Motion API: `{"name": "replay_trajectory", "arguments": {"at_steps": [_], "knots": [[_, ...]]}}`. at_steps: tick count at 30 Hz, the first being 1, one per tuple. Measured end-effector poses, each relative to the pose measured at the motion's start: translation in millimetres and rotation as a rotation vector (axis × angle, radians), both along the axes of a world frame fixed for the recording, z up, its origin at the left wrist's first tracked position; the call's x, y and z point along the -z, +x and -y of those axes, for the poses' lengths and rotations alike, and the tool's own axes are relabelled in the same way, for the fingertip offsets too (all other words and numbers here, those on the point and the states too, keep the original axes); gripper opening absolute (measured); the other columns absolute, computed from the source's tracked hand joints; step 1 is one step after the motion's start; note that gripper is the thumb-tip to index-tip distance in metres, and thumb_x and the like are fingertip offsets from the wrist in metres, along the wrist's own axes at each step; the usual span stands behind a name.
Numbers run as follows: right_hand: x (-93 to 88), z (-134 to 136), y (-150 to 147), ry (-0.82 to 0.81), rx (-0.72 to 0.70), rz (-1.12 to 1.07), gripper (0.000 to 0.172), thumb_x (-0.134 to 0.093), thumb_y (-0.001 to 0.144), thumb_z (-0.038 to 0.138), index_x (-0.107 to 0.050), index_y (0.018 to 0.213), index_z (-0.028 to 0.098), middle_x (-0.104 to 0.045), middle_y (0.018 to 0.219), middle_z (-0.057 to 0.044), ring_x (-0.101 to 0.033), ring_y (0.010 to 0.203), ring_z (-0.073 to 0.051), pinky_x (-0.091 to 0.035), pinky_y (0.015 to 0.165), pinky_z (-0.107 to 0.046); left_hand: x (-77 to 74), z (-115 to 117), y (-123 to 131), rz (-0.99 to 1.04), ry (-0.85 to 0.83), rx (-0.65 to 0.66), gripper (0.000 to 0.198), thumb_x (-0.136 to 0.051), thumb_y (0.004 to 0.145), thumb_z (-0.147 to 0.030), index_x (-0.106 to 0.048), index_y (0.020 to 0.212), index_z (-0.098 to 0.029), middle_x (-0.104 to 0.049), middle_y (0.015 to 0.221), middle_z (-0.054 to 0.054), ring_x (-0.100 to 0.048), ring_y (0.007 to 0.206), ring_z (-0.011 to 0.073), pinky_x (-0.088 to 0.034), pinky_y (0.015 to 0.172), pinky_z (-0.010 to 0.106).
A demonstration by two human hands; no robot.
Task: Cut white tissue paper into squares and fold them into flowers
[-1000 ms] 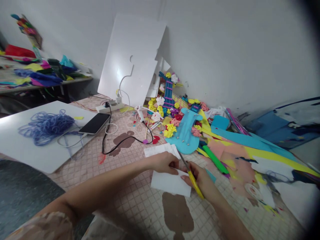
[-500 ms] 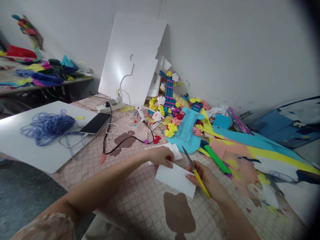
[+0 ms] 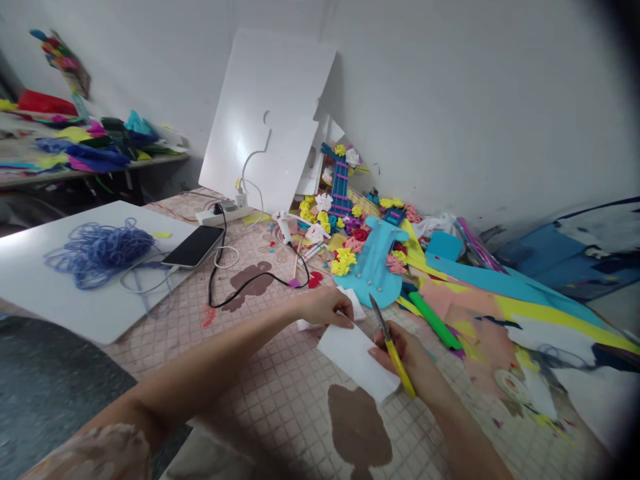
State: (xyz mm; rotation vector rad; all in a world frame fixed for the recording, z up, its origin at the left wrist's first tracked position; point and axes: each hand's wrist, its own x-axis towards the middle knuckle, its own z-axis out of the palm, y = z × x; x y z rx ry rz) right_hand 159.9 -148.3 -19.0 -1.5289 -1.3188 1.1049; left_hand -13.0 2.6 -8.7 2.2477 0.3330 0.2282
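A strip of white paper (image 3: 357,360) is stretched between my two hands above the patterned tabletop. My left hand (image 3: 327,307) pinches its upper left corner. In my right hand (image 3: 400,350) are yellow-handled scissors (image 3: 397,360), blades together and pointing up and away, while the thumb and fingertips also touch the paper's upper right edge. More white paper (image 3: 356,303) lies under and behind my left hand. Beyond it rests a light-blue guitar-shaped cutout (image 3: 377,260) with paper flowers (image 3: 343,261) along its side.
A white hot glue gun (image 3: 284,228) with a black cord lies behind my left hand. Left of it are a phone (image 3: 193,246), a power strip (image 3: 223,213) and purple yarn (image 3: 107,248) on a white board. Coloured sheets (image 3: 500,300) and a green roll (image 3: 435,320) lie to the right.
The paper strip has turned slightly, its near end swinging down and right. Both hands shifted very little, and the scissors tilt a bit more upright.
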Motion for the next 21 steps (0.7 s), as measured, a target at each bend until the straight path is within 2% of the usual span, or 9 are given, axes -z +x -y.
{"name": "replay_trajectory", "arguments": {"at_steps": [6,10,12,15,18,21], "knots": [[-0.1,-2,5,0.039,0.072,0.016,0.033,-0.075,0.063,0.037,-0.047,0.072,0.022,-0.047,0.066,0.003,-0.043,0.057,-0.012,-0.035,0.049,-0.023,6.2,-8,1,0.087,-0.024,-0.098,0.016,-0.060,0.076,-0.023,-0.067,0.082,-0.011,-0.063,0.074,0.001,-0.050,0.063,0.0070,-0.036,0.057,0.017],[6.5,-3,10,0.063,0.125,-0.026,0.032,-0.074,0.063,0.040,-0.049,0.074,0.022,-0.049,0.067,0.002,-0.044,0.056,-0.013,-0.036,0.047,-0.024,5.8,-7,3,0.137,-0.172,-0.212,0.018,-0.059,0.078,-0.023,-0.065,0.086,-0.009,-0.061,0.070,0.001,-0.050,0.059,0.0068,-0.037,0.055,0.017],[11.0,-5,13,0.131,0.206,-0.042,0.031,-0.073,0.064,0.039,-0.050,0.075,0.023,-0.049,0.067,0.003,-0.044,0.056,-0.013,-0.035,0.048,-0.024,3.8,-4,4,0.194,-0.323,-0.286,0.029,-0.061,0.078,-0.030,-0.062,0.099,-0.010,-0.061,0.072,0.002,-0.052,0.060,0.0076,-0.039,0.054,0.018],[17.4,-9,14,0.205,0.352,-0.156,0.032,-0.072,0.065,0.039,-0.047,0.076,0.023,-0.046,0.065,0.004,-0.044,0.054,-0.013,-0.035,0.047,-0.024,2.1,4,8,0.280,-0.702,-0.284,0.049,-0.065,0.075,-0.040,-0.053,0.115,-0.014,-0.063,0.089,0.007,-0.059,0.075,0.0119,-0.047,0.062,0.022],[23.0,-12,11,0.215,0.454,-0.300,0.035,-0.074,0.063,0.038,-0.046,0.079,0.023,-0.046,0.067,0.004,-0.047,0.056,-0.013,-0.038,0.047,-0.025,6.1,16,14,0.312,-1.020,-0.241,0.049,-0.075,0.065,-0.036,-0.057,0.103,-0.013,-0.063,0.098,0.010,-0.061,0.084,0.0149,-0.051,0.070,0.027],[25.9,-13,7,0.215,0.496,-0.349,0.034,-0.075,0.063,0.036,-0.046,0.079,0.025,-0.048,0.068,0.004,-0.049,0.056,-0.014,-0.041,0.049,-0.026,14.5,25,21,0.339,-1.126,-0.306,0.041,-0.079,0.059,-0.028,-0.058,0.090,-0.010,-0.064,0.090,0.008,-0.062,0.079,0.0145,-0.053,0.069,0.029]]}}
